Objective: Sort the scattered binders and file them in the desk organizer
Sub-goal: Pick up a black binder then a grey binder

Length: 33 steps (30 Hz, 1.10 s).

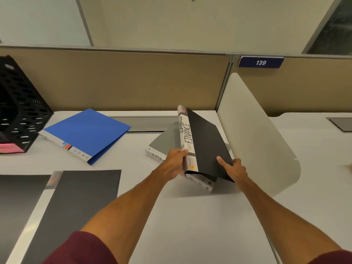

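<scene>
**Black plastic FINANCE binder (205, 141) being held two-handed**

The left grip (174, 162) is curling round the binder's white spine, and the right grip (235, 169) is pinching the cover's near edge. The binder is tilting over the white table (190, 216), right of centre. Far left, the black perforated desk organizer (21, 111) is holding something pink (9, 148).

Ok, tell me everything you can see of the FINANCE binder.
The FINANCE binder is closed, with matte black covers and a white-and-grey spine bearing handwritten FINANCE and an orange Smart Life logo. It is tilted, spine up, partly over the grey binder on the desk, beside the white divider. The left hand grips the spine's lower end; the right hand holds the cover's near corner, index finger on it. Whether it touches the desk is unclear.
</scene>
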### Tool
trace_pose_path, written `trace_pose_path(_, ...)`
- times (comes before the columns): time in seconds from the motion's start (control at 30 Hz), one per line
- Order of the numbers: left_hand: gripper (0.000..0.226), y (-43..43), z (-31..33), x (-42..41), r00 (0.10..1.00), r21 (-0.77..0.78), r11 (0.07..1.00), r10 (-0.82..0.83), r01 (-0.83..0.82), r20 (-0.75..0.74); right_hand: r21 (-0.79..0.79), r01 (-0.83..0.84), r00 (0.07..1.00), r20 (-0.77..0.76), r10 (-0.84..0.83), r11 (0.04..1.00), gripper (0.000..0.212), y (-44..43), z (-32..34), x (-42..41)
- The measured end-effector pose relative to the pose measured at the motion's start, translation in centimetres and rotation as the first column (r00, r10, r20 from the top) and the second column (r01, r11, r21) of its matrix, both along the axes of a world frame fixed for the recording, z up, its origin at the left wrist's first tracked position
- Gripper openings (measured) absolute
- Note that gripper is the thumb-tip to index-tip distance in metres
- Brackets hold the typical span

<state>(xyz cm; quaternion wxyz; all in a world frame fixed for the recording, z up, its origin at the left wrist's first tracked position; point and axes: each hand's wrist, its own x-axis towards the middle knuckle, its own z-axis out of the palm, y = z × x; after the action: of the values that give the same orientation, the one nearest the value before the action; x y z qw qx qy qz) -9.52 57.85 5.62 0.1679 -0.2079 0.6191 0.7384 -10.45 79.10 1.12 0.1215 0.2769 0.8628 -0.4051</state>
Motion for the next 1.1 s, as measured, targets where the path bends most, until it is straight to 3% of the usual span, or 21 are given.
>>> trace_pose_path(0.2, 0.025, -4.7, 2.7, 2.8, 0.985, -0.038, 0.996, -0.082, 0.078, -0.152, -0.312, 0.169, 0.978, -0.065, -0.198, 0.935, 0.080, -3.0, 3.3, 1.5)
trace_pose_path(0.3, 0.012, -7.1, 5.0, 4.5, 0.961, -0.047, 0.990, -0.141, 0.133, -0.236, -0.426, 0.166, 0.963, -0.125, -0.240, 0.889, 0.078, -4.8, 5.0, 2.5)
trace_pose_path(0.4, 0.011, -9.6, 7.4, 6.4, 0.917, -0.029, 0.983, -0.181, 0.182, -0.356, -0.457, 0.125, 0.963, -0.156, -0.218, 0.881, 0.073, -7.3, 5.9, 3.7)
trace_pose_path(0.57, 0.029, -13.8, 10.6, 10.0, 0.821, -0.076, 0.968, -0.242, 0.237, -0.517, -0.567, 0.006, 0.975, -0.178, -0.130, 0.823, 0.076, -12.3, 7.0, 6.9)
trace_pose_path(0.8, 0.043, -18.9, 11.9, 14.5, 0.735, -0.209, 0.936, -0.353, 0.284, -0.579, -0.608, -0.048, 0.973, -0.207, -0.100, 0.793, 0.052, -17.6, 6.8, 11.5)
trace_pose_path(1.0, 0.049, -21.4, 11.4, 16.8, 0.772, -0.140, 0.964, -0.263, 0.224, -0.578, -0.590, -0.047, 0.973, -0.210, -0.097, 0.806, 0.060, -19.8, 5.8, 13.6)
trace_pose_path(1.1, 0.059, -23.0, 10.6, 17.8, 0.819, 0.005, 0.991, -0.109, 0.135, -0.563, -0.596, -0.062, 0.970, -0.224, -0.091, 0.800, 0.059, -20.7, 5.7, 14.5)
